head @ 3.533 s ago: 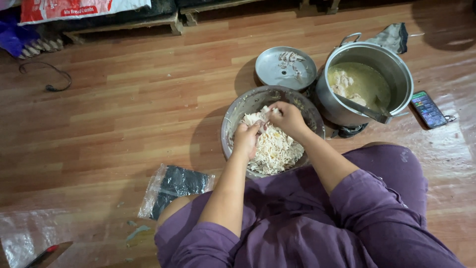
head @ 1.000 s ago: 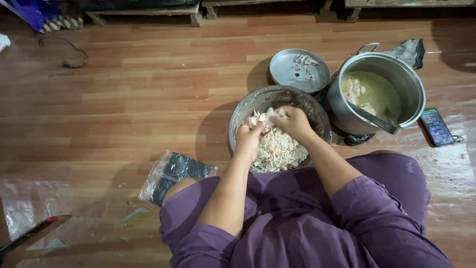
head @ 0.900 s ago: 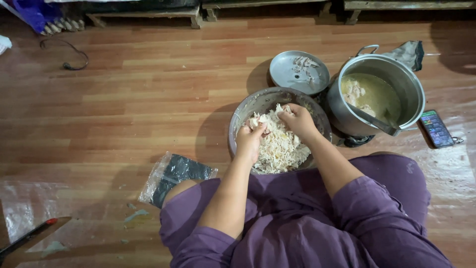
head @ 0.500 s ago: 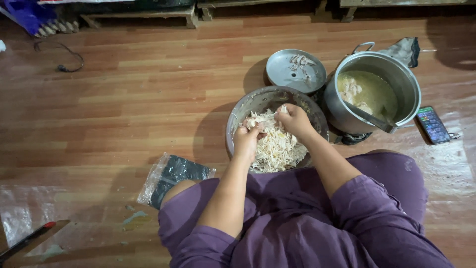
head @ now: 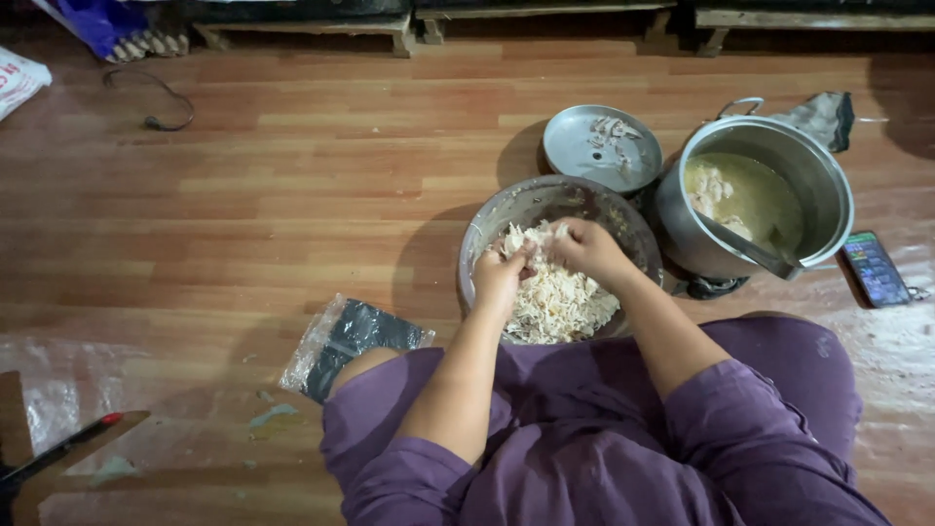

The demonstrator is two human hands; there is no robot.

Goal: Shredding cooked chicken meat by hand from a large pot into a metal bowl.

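Note:
A round metal bowl (head: 506, 209) stands on the wooden floor in front of my knees, holding a heap of pale shredded meat (head: 560, 297). My left hand (head: 502, 278) and my right hand (head: 584, 248) are both over the bowl. Their fingertips meet on one piece of the meat at the top of the heap. Both arms reach out of purple sleeves.
A steel pot (head: 818, 175) of broth with pieces and a ladle stands right of the bowl. A metal lid (head: 584, 146) with scraps lies behind it. A phone (head: 875, 269) lies far right, a plastic bag (head: 346, 341) by my left knee, a red-tipped tool (head: 68, 443) at lower left.
Both hands stay over the bowl, pulling at the meat with small finger movements. The view has shifted slightly; nothing else moved.

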